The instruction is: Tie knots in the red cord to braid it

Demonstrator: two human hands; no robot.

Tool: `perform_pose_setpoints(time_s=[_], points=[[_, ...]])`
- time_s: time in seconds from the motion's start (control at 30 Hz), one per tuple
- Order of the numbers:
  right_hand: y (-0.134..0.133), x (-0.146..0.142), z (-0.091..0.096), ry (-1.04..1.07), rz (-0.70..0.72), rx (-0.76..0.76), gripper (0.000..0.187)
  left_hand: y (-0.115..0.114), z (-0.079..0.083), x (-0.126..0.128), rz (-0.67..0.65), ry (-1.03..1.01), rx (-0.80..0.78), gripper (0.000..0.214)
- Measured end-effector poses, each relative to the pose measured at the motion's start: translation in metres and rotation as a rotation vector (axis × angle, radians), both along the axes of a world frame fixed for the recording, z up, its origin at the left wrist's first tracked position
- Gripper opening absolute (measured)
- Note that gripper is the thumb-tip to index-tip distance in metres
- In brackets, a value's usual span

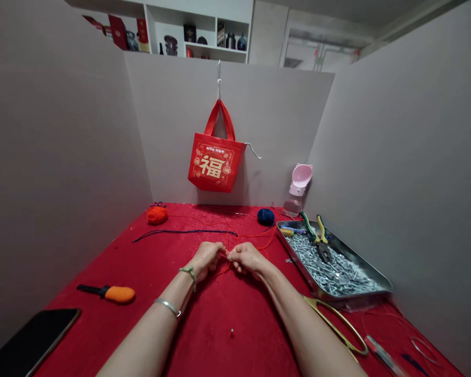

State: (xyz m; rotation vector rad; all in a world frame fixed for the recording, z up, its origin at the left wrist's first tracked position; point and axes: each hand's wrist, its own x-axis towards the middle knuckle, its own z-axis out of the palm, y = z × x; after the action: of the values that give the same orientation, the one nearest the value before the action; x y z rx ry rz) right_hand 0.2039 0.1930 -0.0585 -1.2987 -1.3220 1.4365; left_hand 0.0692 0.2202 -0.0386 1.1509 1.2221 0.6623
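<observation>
My left hand and my right hand meet above the middle of the red table, fingertips nearly touching. Both are pinched on a thin red cord, which runs up from between the fingers towards a far pin-like end. More loops of the cord trail to the right of my right hand and below both hands. How it is knotted or crossed at the fingertips is too small to make out. Behind the hands lies a dark purple braided cord. Near my forearms sits a tiny metal piece.
An orange yarn ball and a blue one lie at the back. Right: metal tray of screws with pliers, gold-handled scissors. Left: orange-handled tool, phone. A red bag hangs behind.
</observation>
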Motion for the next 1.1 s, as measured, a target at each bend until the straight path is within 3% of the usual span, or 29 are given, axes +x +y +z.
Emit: perform_pose_setpoints(time_s=[0.17, 0.4, 0.63, 0.8, 1.0, 1.1], points=[[-0.002, -0.003, 0.005, -0.049, -0.001, 0.011, 0.015, 0.000, -0.003, 0.001, 0.022, 0.004, -0.092, 0.018], [-0.002, -0.002, 0.010, -0.099, 0.011, 0.011, 0.015, -0.002, -0.005, 0.001, -0.024, -0.036, -0.094, 0.017], [-0.008, 0.012, 0.038, -0.598, 0.061, 0.205, 0.013, -0.004, -0.005, -0.002, -0.059, -0.085, -0.077, 0.024], [-0.027, -0.011, 0.057, -0.973, 0.079, 0.296, 0.006, -0.002, -0.007, -0.004, -0.102, -0.130, -0.098, 0.020], [-0.042, -0.042, 0.054, -0.978, 0.319, 0.348, 0.007, -0.002, -0.010, -0.003, -0.028, -0.201, -0.071, 0.019], [-0.036, -0.027, 0.052, -0.801, 0.530, 0.165, 0.006, -0.002, -0.011, -0.003, -0.041, -0.149, -0.070, 0.020]])
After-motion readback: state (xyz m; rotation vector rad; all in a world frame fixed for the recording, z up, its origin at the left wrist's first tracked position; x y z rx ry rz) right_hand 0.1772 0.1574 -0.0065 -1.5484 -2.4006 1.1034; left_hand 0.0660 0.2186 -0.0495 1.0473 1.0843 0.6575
